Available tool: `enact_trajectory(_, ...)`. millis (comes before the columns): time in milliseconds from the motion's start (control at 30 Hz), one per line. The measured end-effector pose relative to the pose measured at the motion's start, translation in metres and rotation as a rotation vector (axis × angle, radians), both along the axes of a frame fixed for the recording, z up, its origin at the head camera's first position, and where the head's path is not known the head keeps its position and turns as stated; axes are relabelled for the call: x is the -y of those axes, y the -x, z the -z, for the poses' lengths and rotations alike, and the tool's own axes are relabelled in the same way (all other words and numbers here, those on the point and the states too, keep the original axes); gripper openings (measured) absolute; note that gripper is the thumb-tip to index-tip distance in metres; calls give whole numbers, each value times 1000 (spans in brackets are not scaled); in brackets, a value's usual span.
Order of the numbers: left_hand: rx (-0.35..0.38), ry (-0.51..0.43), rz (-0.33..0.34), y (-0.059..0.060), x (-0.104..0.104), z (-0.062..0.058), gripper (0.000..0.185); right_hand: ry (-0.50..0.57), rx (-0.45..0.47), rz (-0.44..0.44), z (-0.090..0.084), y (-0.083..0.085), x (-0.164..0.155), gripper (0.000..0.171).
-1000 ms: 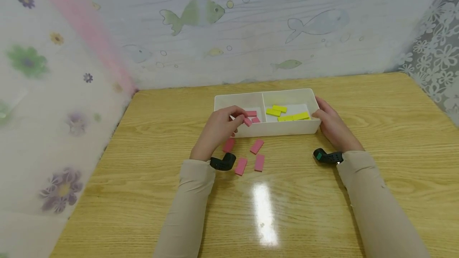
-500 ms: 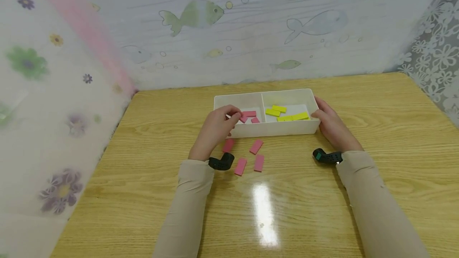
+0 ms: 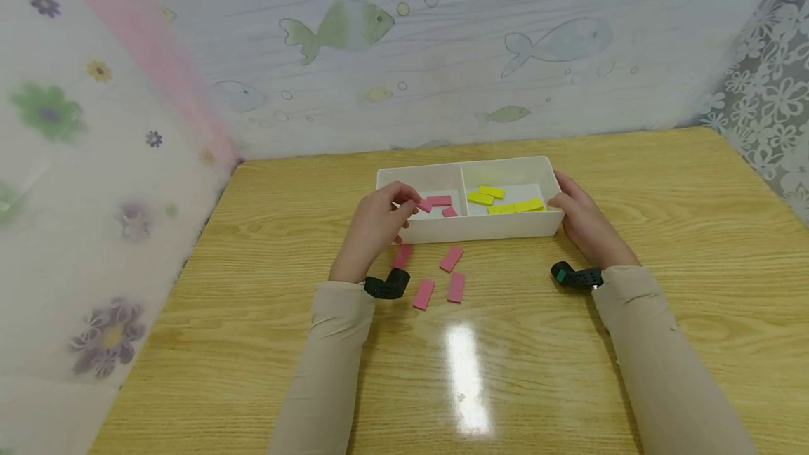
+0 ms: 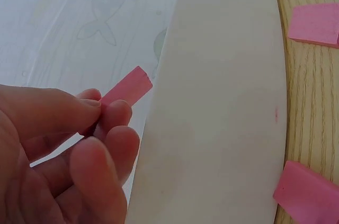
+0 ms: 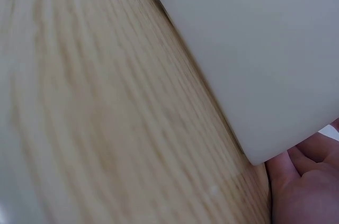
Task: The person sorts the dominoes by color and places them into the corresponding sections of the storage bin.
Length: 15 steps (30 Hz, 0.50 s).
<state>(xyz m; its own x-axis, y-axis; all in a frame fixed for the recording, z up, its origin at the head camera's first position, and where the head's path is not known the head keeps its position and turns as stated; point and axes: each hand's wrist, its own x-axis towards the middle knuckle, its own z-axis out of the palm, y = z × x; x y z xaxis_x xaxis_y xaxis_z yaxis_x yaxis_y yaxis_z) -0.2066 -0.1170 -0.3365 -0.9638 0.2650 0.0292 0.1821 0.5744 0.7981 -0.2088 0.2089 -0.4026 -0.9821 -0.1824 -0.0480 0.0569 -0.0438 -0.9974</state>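
Observation:
My left hand (image 3: 384, 220) pinches a small pink block (image 3: 424, 206) between thumb and fingertips, just above the front wall of the left compartment of a white two-part tray (image 3: 480, 229). The left wrist view shows the same pinched pink block (image 4: 127, 90) beside the tray wall (image 4: 222, 102). Two pink blocks (image 3: 439, 200) lie inside that compartment. Several yellow blocks (image 3: 493, 193) lie in the right compartment. My right hand (image 3: 586, 222) holds the tray's right end, thumb at the front corner. In the right wrist view only its palm (image 5: 302, 192) shows, next to the tray corner (image 5: 265, 49).
Several loose pink blocks (image 3: 452, 258) lie on the wooden table (image 3: 253, 300) in front of the tray, between my forearms. Two of the pink blocks (image 4: 315, 23) show in the left wrist view. Patterned curtains close off the back and both sides.
My left hand has drawn back a little to the left with the pink block still pinched. The right hand and the tray have not moved.

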Motion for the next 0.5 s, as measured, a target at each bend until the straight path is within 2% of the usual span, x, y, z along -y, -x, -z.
enact_trajectory(200,-6,7,-21,1,1,1,11,-6,-3,3,0,0,0,64)
enact_trajectory(500,-10,52,-16,1,2,0,15,-7,-9,0,-1,0,0,63)
